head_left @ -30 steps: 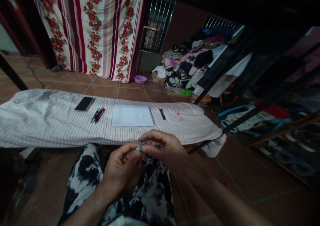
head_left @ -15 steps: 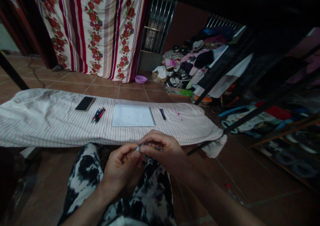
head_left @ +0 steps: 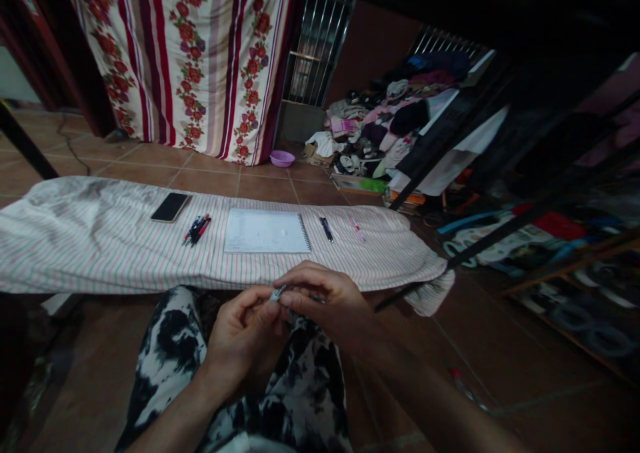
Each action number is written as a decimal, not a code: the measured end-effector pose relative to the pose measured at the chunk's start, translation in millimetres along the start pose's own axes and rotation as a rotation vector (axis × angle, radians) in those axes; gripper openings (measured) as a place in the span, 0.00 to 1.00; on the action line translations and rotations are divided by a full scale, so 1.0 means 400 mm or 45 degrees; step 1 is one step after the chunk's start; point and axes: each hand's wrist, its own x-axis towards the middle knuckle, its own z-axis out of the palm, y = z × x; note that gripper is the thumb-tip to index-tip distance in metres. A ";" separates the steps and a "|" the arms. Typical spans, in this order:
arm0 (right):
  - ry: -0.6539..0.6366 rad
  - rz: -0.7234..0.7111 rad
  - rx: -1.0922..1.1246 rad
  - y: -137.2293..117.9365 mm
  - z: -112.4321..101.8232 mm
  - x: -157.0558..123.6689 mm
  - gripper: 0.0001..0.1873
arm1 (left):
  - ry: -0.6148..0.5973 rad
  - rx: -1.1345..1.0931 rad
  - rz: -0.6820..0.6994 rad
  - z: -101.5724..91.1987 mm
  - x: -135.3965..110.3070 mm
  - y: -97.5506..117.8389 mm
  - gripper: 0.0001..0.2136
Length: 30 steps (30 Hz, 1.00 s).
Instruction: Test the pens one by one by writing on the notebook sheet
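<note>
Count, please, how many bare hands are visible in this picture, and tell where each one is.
2: the left hand and the right hand, meeting above the patterned trousers with a small pale object between their fingertips. Some fingers are partly hidden.

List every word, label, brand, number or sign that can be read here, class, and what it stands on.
No text can be read.
Notebook page: faint marks, too small and blurred.
Pen cluster: any print too small.
Phone: dark screen, no text visible.
Small held piece: too small.
</note>
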 end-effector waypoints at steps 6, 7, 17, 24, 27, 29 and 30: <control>0.030 0.000 -0.021 0.001 0.001 0.000 0.05 | -0.003 0.042 -0.013 -0.003 0.003 -0.002 0.10; 0.031 -0.008 -0.034 0.002 0.001 0.001 0.04 | -0.014 0.052 -0.015 -0.005 0.003 -0.004 0.10; 0.027 0.014 -0.103 0.003 0.001 0.006 0.04 | 0.030 0.052 -0.025 0.000 0.009 0.003 0.12; 0.013 0.030 -0.157 0.009 -0.003 0.005 0.03 | 0.073 0.056 -0.067 0.008 0.009 0.012 0.14; 0.013 0.035 -0.183 0.012 -0.004 0.005 0.03 | 0.065 0.092 -0.086 0.009 0.012 0.013 0.15; 0.017 0.041 -0.186 0.015 -0.004 0.005 0.03 | 0.051 0.102 -0.090 0.008 0.014 0.011 0.16; 0.020 0.044 -0.184 0.018 -0.003 0.004 0.03 | 0.043 0.099 -0.091 0.007 0.014 0.010 0.16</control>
